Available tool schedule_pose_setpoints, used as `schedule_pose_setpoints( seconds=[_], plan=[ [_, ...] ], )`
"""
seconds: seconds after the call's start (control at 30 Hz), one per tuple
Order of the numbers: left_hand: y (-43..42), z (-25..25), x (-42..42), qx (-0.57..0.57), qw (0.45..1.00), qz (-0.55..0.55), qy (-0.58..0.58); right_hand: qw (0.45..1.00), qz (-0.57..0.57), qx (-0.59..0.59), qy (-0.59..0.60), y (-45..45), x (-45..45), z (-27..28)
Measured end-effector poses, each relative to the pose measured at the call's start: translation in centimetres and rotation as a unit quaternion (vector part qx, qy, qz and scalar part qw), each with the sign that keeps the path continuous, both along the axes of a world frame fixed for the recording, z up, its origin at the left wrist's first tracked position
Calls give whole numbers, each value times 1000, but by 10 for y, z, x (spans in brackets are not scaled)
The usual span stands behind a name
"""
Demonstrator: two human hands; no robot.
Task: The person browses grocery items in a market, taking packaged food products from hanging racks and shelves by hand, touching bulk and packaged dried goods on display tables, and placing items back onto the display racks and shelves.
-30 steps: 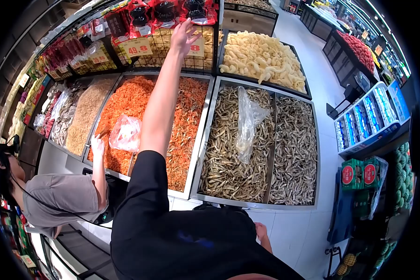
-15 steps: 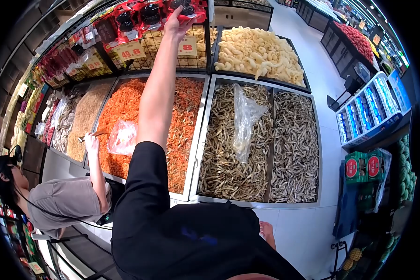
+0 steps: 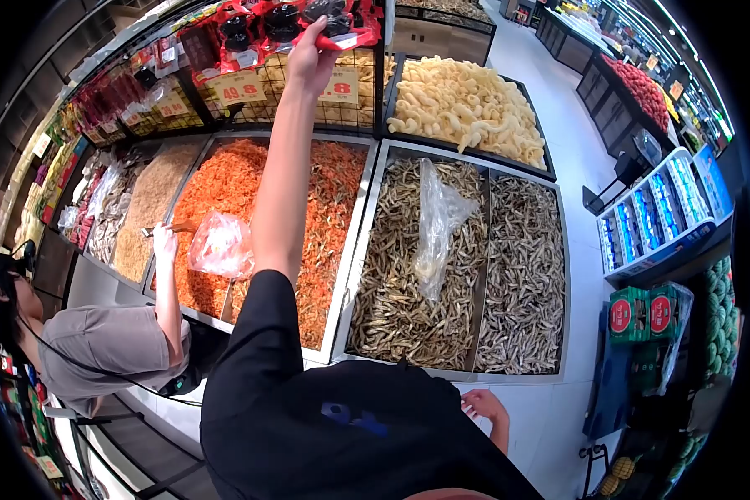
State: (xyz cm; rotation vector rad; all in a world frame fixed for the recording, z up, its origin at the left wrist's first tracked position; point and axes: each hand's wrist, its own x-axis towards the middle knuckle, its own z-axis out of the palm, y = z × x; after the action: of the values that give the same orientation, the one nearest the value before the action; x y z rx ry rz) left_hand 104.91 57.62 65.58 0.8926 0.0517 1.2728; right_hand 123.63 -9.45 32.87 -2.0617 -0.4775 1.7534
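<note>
My left hand (image 3: pixel 312 60) is raised at the top of the view, its fingers closed on the lower part of a red package (image 3: pixel 338 33) with dark round contents. That package hangs on a black wire rack beside similar red packs (image 3: pixel 282 23). Down at my right side, my right hand (image 3: pixel 485 405) hangs near my black shirt, fingers loosely bent and apart, holding nothing visible. Below my left forearm lie orange dried shrimp (image 3: pixel 225 179), with a clear bag (image 3: pixel 222 243) on them. Small dried fish (image 3: pixel 400 267) fill the bin to the right, under another clear bag (image 3: pixel 433 225).
At the left, a person in a grey-brown shirt (image 3: pixel 108 346) holds a brown tool over the shrimp. Pale yellow curled food (image 3: pixel 467 104) fills a bin behind the fish. Price signs (image 3: pixel 240 87) hang on the rack. A blue display stand (image 3: pixel 658 217) is at the right.
My left hand has gone from open fingers near the packs to gripping one, whose lower edge is now tilted. My right hand shows more, its fingers farther from my shirt.
</note>
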Motion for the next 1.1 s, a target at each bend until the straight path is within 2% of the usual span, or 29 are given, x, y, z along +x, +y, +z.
schedule_pose_setpoints(
  seconds=[0.03,0.07,0.17,0.23,0.3,0.37,0.4,0.47,0.5,0.57,0.6,0.63,0.7,0.77,0.83,0.87,0.9,0.93,0.97,1.0,1.07,1.1],
  plan=[
    [-33,9,-7,-13,999,31,-6,995,90,-18,-28,18,1,25],
    [-47,6,-14,-7,999,42,7,991,121,0,-56,35,3,47],
    [-76,1,-25,-7,996,71,61,984,118,120,-62,90,-3,105],
    [-104,-16,-28,47,995,59,70,959,157,226,-62,127,-6,122],
    [-150,-45,-36,48,992,24,117,929,103,339,-110,167,-25,144],
    [-190,-93,-37,45,987,-49,149,905,-19,415,-94,202,-36,130],
    [-208,-130,-37,22,978,-51,199,905,-17,414,-93,218,-43,125],
    [-253,-190,-36,-56,945,-93,308,832,-105,542,-58,245,-60,118],
    [-282,-198,-38,-82,933,-124,329,844,-97,528,-17,253,-67,113],
    [-322,-253,-34,-169,919,-185,303,883,-34,463,70,262,-74,100],
    [-342,-262,-35,-219,911,-199,287,903,-13,429,-32,258,-82,104],
    [-359,-270,-39,-268,900,-213,270,908,-9,415,-50,256,-83,97],
    [-372,-290,-52,-196,883,-200,376,923,-60,366,97,244,-84,76],
    [-376,-306,-62,-181,855,-245,419,936,-63,324,125,231,-82,65],
    [-359,-294,-72,-155,811,-343,447,933,-81,316,151,222,-81,60],
    [-348,-281,-77,-83,815,-306,486,927,-104,317,171,219,-82,60],
    [-327,-297,-81,-37,809,-289,510,928,-101,316,172,218,-81,59],
    [-306,-277,-82,36,812,-217,541,924,-146,308,172,217,-79,57],
    [-281,-255,-81,56,796,-148,584,919,-191,298,172,214,-77,54],
    [-248,-249,-79,129,770,-62,622,913,-214,303,171,212,-74,48],
    [-194,-197,-75,53,834,21,549,905,-237,316,159,211,-73,57],
    [-167,-166,-75,24,871,10,491,905,-244,313,156,209,-70,57]
  ],
)
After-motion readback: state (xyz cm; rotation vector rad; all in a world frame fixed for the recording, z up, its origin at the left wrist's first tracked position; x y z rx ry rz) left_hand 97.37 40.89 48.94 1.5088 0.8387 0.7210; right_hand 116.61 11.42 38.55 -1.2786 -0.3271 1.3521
